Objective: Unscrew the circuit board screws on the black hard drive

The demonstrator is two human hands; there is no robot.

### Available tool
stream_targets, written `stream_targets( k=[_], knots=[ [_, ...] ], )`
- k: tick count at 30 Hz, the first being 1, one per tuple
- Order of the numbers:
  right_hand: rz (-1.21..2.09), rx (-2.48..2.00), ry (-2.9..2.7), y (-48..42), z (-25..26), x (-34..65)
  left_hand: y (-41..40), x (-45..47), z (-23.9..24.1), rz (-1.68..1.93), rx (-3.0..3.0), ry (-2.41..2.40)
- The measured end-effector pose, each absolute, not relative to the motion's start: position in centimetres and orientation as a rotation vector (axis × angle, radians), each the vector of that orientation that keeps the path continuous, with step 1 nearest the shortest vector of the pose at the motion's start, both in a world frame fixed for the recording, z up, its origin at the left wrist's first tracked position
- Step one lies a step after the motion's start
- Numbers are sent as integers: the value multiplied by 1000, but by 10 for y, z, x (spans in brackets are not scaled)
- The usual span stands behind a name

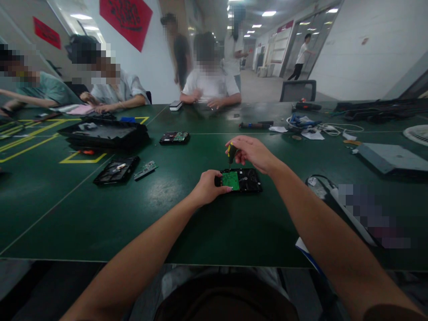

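A hard drive [250,180] lies on the green table in front of me, its green circuit board [230,181] facing up. My left hand [210,187] grips the drive's left end, thumb along the near edge and fingers at the far side. In my right hand [251,152] is a small screwdriver [231,152] with a black and yellow handle, held nearly upright. Its tip points down at the far edge of the circuit board; whether it sits in a screw is too small to tell.
Left of the drive lie a loose circuit board [146,170], a black tray [117,170] and a larger black casing [105,133]. Another hard drive [174,137] lies farther back. At right are a grey metal box [393,158] and cables [329,129]. Several people sit or stand beyond.
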State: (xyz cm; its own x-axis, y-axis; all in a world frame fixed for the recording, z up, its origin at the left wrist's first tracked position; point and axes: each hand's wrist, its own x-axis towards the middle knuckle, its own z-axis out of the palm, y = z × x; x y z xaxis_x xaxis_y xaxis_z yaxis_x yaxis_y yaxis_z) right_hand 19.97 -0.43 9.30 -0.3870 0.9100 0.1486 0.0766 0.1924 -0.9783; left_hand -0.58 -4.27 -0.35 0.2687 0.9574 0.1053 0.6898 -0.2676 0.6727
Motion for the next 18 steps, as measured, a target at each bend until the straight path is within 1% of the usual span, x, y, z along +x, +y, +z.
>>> stream_targets(
  k=[4, 14, 18],
  knots=[
    [1226, -980, -1690, -5, 94, 201, -44, -5, -3, 711, 2047, 1465],
    [1303, -947, -1620, -6, 93, 198, -44, -6, -1, 701, 2062, 1462],
    [1212, -967, -1695, -5, 93, 199, -43, -7, -1, 698, 2057, 1458]
  ],
)
